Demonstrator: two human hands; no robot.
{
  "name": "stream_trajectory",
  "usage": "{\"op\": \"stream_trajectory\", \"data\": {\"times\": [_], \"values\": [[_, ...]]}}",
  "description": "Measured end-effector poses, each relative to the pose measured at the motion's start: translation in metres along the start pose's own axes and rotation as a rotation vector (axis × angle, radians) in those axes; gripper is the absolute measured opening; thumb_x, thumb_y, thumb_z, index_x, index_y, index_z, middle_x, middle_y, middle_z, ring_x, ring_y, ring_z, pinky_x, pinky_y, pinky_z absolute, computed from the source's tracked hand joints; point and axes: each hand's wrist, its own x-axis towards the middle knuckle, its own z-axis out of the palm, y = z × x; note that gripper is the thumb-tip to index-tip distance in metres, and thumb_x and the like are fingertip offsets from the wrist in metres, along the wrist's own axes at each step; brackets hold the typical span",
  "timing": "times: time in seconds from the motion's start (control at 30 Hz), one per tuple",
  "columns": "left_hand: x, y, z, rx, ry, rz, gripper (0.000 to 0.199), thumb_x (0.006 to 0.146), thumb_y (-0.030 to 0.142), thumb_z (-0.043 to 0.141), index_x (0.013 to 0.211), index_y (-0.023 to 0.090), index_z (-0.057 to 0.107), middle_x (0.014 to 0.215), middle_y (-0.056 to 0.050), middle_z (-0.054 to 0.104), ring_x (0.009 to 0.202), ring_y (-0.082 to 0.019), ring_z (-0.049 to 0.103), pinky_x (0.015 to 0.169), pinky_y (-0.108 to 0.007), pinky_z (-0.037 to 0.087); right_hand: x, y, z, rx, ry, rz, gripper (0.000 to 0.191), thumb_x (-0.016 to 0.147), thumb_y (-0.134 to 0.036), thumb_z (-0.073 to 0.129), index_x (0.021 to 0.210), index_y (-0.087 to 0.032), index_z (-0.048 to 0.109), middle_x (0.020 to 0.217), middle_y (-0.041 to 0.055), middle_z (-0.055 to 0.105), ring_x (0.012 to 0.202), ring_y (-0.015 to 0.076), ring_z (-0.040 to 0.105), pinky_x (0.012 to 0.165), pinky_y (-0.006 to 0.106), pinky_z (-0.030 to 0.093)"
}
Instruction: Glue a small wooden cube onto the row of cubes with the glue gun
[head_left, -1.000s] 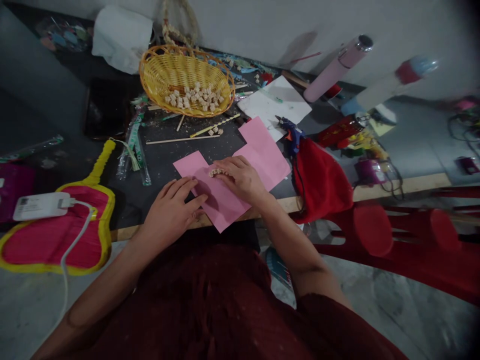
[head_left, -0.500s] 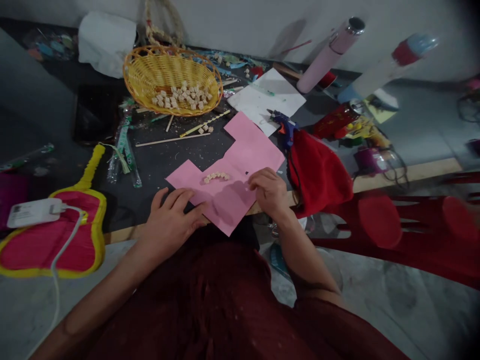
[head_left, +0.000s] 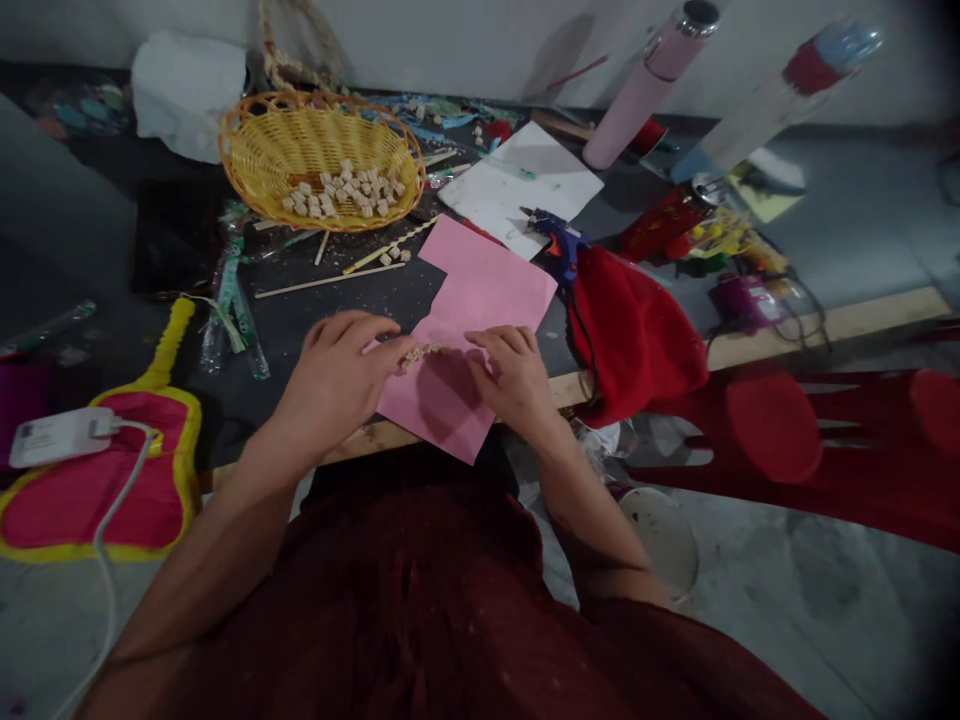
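A pink paper (head_left: pixel 480 290) with a notched outline lies at the table's front edge. On it rests a short curved row of small beige cubes (head_left: pixel 421 354). My left hand (head_left: pixel 341 365) is over the paper's left part, fingertips at the left end of the row, thumb and fingers apart; whether they touch the cubes is unclear. My right hand (head_left: pixel 514 378) hovers over the paper's right side, thumb and fingers apart with nothing between them.
Behind are a yellow basket (head_left: pixel 322 140) of cubes, thin sticks, white paper (head_left: pixel 525 190) and a blue glue gun (head_left: pixel 559 240). To the right are a red cloth (head_left: pixel 634 335), a can and bottles. A pink, yellow-edged object (head_left: pixel 97 480) lies left.
My left hand has moved up and right from the paper's lower left edge to the row of cubes. My right hand has shifted slightly left. The view has shifted a little.
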Motion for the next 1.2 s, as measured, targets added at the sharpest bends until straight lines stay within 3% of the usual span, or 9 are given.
{"op": "stream_trajectory", "data": {"times": [0.13, 0.23, 0.3, 0.43, 0.53, 0.7, 1.2], "values": [[0.04, -0.006, -0.04, 0.005, 0.087, 0.053, 0.037, 0.103, 0.024, 0.053, 0.135, 0.021, 0.071, 0.135, -0.007, 0.068, 0.127, -0.027, 0.063, 0.114, -0.045, 0.049, -0.003, -0.004, 0.003, 0.093, 0.003, 0.023, 0.038, 0.097, -0.008, 0.047, 0.124, -0.023, 0.07, 0.114, 0.0108, 0.075, 0.109, 0.0264, 0.067, 0.097, 0.045, 0.058], [0.06, -0.014, -0.066, 0.091, 0.085, 0.07, 0.058, 0.11, 0.034, 0.024, 0.138, 0.006, 0.067, 0.135, -0.006, 0.063, 0.134, -0.028, 0.059, 0.114, -0.048, 0.044, -0.012, 0.001, -0.003, 0.062, 0.033, 0.03, 0.033, 0.1, -0.012, 0.049, 0.124, -0.021, 0.07, 0.116, 0.0123, 0.073, 0.111, 0.0272, 0.066, 0.1, 0.047, 0.058], [0.068, -0.02, -0.069, 0.089, 0.069, 0.13, 0.061, 0.109, 0.034, 0.021, 0.134, 0.005, 0.069, 0.131, -0.007, 0.065, 0.129, -0.028, 0.062, 0.109, -0.049, 0.048, -0.02, 0.005, -0.008, -0.009, 0.023, 0.04, 0.028, 0.101, -0.018, 0.055, 0.125, -0.021, 0.07, 0.118, 0.013, 0.073, 0.113, 0.0293, 0.064, 0.102, 0.051, 0.056], [0.074, -0.031, -0.04, -0.023, -0.196, 0.359, 0.036, 0.099, 0.024, 0.057, 0.13, 0.02, 0.074, 0.132, -0.009, 0.07, 0.123, -0.026, 0.066, 0.108, -0.042, 0.053, -0.034, 0.01, -0.012, -0.082, 0.007, 0.078, 0.029, 0.101, -0.024, 0.059, 0.128, -0.02, 0.07, 0.124, 0.0134, 0.071, 0.117, 0.031, 0.06, 0.105, 0.053, 0.054], [0.068, -0.037, -0.011, -0.117, -0.291, 0.435, 0.038, 0.1, 0.027, 0.059, 0.135, 0.022, 0.072, 0.137, -0.011, 0.069, 0.127, -0.028, 0.063, 0.111, -0.043, 0.051, -0.038, 0.008, -0.011, -0.082, -0.023, 0.087, 0.032, 0.1, -0.021, 0.058, 0.13, -0.019, 0.07, 0.126, 0.0132, 0.071, 0.12, 0.0311, 0.058, 0.106, 0.052, 0.052], [0.057, -0.04, 0.011, -0.183, -0.267, 0.52, 0.04, 0.103, 0.027, 0.056, 0.141, 0.025, 0.068, 0.136, -0.011, 0.068, 0.121, -0.028, 0.061, 0.106, -0.043, 0.053, -0.036, 0.0, -0.011, -0.14, -0.112, 0.135, 0.033, 0.1, -0.028, 0.064, 0.132, -0.019, 0.07, 0.13, 0.0118, 0.072, 0.122, 0.0325, 0.057, 0.102, 0.05, 0.049], [0.059, -0.035, 0.03, -0.049, -0.303, 0.567, 0.047, 0.096, 0.01, 0.055, 0.139, 0.024, 0.066, 0.135, -0.01, 0.068, 0.119, -0.026, 0.059, 0.107, -0.043, 0.051, -0.033, -0.002, -0.015, -0.186, -0.175, 0.132, 0.036, 0.103, -0.037, 0.062, 0.134, -0.02, 0.07, 0.133, 0.0107, 0.071, 0.123, 0.031, 0.055, 0.102, 0.047, 0.046]]}}
